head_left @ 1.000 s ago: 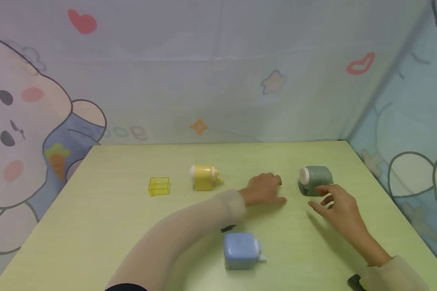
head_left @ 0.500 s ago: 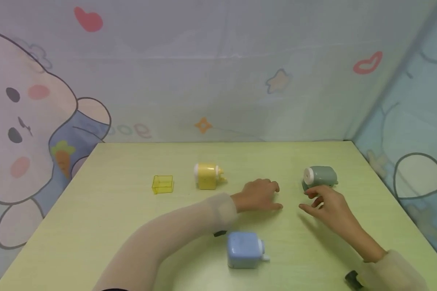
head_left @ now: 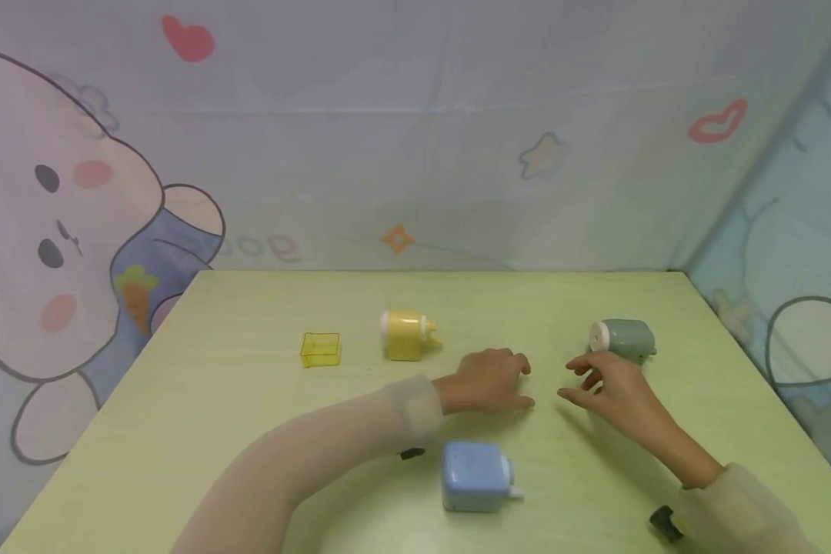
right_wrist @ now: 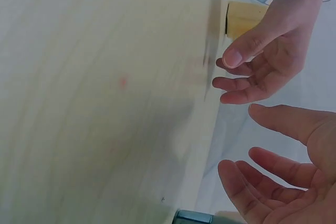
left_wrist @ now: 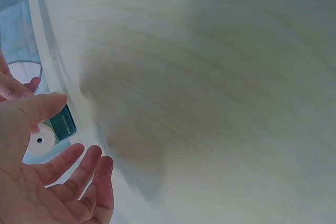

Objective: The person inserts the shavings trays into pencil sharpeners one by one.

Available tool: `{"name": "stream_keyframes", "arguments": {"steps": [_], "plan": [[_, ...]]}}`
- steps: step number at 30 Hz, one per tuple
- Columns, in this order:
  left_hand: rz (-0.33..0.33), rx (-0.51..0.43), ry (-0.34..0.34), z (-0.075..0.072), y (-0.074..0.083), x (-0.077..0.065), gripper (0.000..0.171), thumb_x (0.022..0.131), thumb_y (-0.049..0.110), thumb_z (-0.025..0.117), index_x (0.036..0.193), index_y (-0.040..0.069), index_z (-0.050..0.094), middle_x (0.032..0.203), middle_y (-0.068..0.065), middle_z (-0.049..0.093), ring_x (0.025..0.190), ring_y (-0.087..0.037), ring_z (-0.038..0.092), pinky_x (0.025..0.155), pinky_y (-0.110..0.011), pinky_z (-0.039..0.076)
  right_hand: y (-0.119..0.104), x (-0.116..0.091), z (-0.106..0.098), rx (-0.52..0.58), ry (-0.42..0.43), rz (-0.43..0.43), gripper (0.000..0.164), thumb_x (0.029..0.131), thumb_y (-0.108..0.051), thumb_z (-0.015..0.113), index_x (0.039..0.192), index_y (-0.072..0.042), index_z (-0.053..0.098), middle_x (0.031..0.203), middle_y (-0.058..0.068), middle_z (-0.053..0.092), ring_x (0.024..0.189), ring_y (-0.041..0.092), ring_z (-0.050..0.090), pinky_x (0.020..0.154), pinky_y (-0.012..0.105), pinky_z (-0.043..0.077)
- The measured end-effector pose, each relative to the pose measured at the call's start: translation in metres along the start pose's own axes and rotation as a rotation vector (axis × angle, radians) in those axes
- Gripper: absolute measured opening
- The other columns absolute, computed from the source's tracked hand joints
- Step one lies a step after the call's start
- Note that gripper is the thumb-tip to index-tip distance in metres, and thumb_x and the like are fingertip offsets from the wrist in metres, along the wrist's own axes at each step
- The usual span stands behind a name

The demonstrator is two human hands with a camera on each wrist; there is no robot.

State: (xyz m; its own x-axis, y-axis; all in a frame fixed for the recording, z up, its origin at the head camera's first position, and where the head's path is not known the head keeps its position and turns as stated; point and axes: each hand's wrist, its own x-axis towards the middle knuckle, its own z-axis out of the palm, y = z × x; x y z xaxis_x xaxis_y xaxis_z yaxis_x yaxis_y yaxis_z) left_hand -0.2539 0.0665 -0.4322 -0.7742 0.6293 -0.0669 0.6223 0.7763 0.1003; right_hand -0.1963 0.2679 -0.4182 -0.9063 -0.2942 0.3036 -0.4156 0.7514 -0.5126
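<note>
Both hands hover over the table with loosely bent fingers and nothing in them. In the head view my left hand point(head_left: 488, 381) is at the middle, right of a yellow crank pencil sharpener point(head_left: 405, 336) and behind a blue one point(head_left: 476, 477). My right hand point(head_left: 612, 388) faces it from the right, overlapping the lower front of a green pencil sharpener point(head_left: 630, 337) with a white round end. The left wrist view shows that green sharpener point(left_wrist: 63, 124) beyond the left thumb. In the right wrist view the yellow sharpener point(right_wrist: 244, 19) is partly behind the left hand.
A small see-through yellow open box point(head_left: 321, 350) lies left of the yellow sharpener. The pale green table point(head_left: 180, 431) ends at the back against a cartoon-printed cloth point(head_left: 457, 154), with another cloth wall point(head_left: 803, 231) along the right side.
My right hand has drawn left, away from the green sharpener, narrowing the gap to my left hand. The left hand has come slightly nearer the body. The head view has shifted.
</note>
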Motion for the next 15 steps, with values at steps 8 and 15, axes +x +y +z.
{"name": "stream_keyframes", "arguments": {"steps": [8,15], "plan": [[-0.025,-0.009,0.017,0.001,-0.012,-0.014,0.044,0.080,0.053,0.061,0.115,0.027,0.056,0.100,0.010,0.054,0.081,-0.005,0.051,0.051,-0.024,0.040,-0.006,0.011,0.011,0.033,-0.035,-0.002,0.037,0.076,-0.025,0.074,0.102,-0.003,0.061,0.097,0.011,0.060,0.074,0.017,0.058,0.058,0.031,0.048],[-0.029,0.009,0.027,0.004,-0.024,-0.025,0.045,0.080,0.053,0.061,0.116,0.026,0.056,0.099,0.008,0.055,0.080,-0.007,0.051,0.051,-0.024,0.041,-0.012,0.025,0.021,0.055,-0.077,-0.005,0.038,0.076,-0.026,0.074,0.102,-0.002,0.061,0.098,0.012,0.060,0.076,0.019,0.058,0.061,0.033,0.048]]}}
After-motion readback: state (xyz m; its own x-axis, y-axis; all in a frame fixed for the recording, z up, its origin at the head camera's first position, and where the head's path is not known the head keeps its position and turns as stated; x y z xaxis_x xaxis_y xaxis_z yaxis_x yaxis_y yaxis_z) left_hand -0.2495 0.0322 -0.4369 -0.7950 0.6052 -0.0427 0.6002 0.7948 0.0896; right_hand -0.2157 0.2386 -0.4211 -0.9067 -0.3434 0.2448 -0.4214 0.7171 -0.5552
